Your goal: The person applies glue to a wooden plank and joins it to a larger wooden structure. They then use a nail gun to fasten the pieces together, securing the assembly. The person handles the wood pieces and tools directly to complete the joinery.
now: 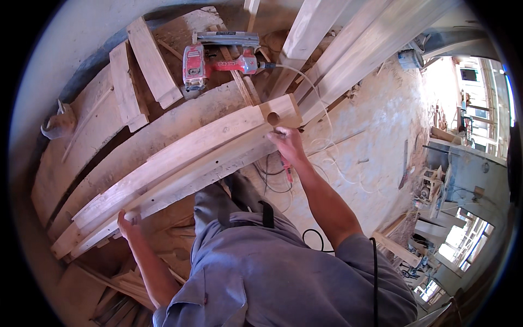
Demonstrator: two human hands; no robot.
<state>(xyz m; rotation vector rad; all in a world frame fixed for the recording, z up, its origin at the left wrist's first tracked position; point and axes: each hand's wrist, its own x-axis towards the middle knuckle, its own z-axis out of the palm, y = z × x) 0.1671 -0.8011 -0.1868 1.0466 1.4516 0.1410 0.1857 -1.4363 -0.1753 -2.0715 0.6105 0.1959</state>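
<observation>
A long wooden board [180,146] lies slantwise across the bench in front of me, with a round hole near its right end. Along its near side runs a second wooden piece [190,173] with small dark holes in its face. My left hand [128,224] grips the near edge of this piece toward its left end, its fingers partly hidden. Close by the round hole, my right hand [287,143] is closed at the right end of the wood, fingers bent over the edge. A small dark tip shows beside it; I cannot make out what it is.
A red nail gun [220,61] with an air hose [321,98] rests beyond the boards. Short wood blocks [152,62] lie at the far left. Long planks [376,46] lean at the far right. Scrap wood [122,291] is piled at lower left. A red-handled tool [287,170] hangs or lies below the right hand.
</observation>
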